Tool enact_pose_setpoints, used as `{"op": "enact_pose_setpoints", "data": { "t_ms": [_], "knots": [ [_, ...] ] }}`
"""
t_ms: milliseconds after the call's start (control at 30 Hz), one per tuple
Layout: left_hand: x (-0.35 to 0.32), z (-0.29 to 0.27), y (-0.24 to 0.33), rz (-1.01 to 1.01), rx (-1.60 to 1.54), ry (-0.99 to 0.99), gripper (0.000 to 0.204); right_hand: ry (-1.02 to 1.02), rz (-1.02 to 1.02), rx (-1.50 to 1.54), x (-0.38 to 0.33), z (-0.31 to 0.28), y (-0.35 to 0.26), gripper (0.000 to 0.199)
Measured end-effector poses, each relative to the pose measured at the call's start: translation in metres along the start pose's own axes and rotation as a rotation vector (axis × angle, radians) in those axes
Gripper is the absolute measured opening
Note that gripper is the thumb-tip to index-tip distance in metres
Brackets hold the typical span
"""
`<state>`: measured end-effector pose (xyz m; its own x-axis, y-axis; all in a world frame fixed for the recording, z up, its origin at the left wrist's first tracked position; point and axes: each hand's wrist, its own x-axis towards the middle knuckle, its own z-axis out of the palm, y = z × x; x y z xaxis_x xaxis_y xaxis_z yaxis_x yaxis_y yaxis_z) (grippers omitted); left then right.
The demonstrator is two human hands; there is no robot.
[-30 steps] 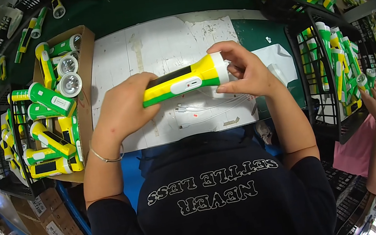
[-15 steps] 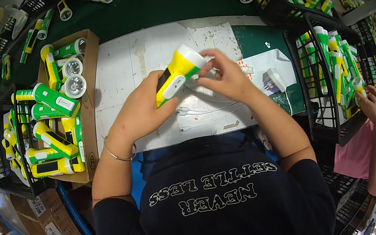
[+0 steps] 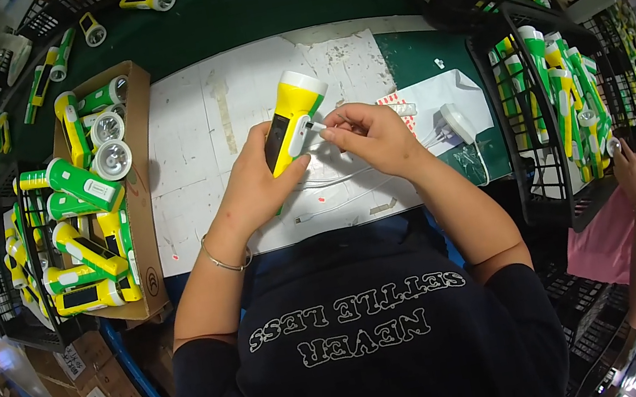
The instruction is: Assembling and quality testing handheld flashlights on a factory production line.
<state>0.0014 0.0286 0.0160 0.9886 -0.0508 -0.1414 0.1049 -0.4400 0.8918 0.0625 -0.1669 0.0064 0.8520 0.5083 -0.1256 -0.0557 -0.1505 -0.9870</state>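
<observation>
A yellow flashlight [image 3: 299,102] with a white head rim and a dark panel stands tilted over the white work board, its head pointing away from me. My left hand [image 3: 254,177] is wrapped round its handle, thumb on the near side. My right hand [image 3: 377,140] pinches a small white cable plug [image 3: 316,125] against the white strip on the flashlight's side. Whether the plug is seated in a socket there, I cannot tell. White cables [image 3: 348,178] lie below my right hand, running toward a white charger block [image 3: 457,123] on the right.
At left, a cardboard box [image 3: 149,252] holds several green and yellow flashlights. Black crates [image 3: 541,161] of flashlights stand at right, where another person's hand [image 3: 630,167] reaches in. More flashlights lie on the green table [image 3: 220,17] at the back.
My right hand has come down from beside the flashlight's head to its side strip, now with a cable plug. The flashlight has turned more upright in my left hand.
</observation>
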Motion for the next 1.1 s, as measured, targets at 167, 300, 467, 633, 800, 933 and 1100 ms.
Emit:
{"op": "enact_pose_setpoints", "data": {
  "t_ms": [167,300,467,633,800,933,1100],
  "knots": [
    [0.002,0.008,0.005,0.001,0.017,-0.013,0.056,-0.004,0.010,-0.034,-0.002,-0.007,0.006,0.024],
    [0.002,0.015,0.002,0.221,0.322,0.215,0.057,0.059,0.017,-0.101,-0.004,-0.001,0.004,0.024],
    [0.000,0.022,0.001,0.294,0.482,0.337,0.058,0.079,0.059,-0.015,-0.003,0.003,0.008,0.021],
    [0.000,0.018,0.003,0.196,0.426,0.258,0.057,0.072,0.045,-0.056,-0.005,0.004,0.007,0.020],
    [0.002,0.012,-0.002,0.118,0.476,0.330,0.053,-0.277,0.106,-0.191,-0.014,-0.013,0.006,0.021],
    [-0.003,0.007,0.004,0.232,0.502,0.291,0.051,0.105,-0.116,-0.446,-0.007,-0.035,0.002,0.045],
    [-0.012,0.025,0.022,0.307,0.461,0.140,0.054,0.072,-0.247,-0.416,0.013,-0.029,-0.033,0.044]
  ]
}}
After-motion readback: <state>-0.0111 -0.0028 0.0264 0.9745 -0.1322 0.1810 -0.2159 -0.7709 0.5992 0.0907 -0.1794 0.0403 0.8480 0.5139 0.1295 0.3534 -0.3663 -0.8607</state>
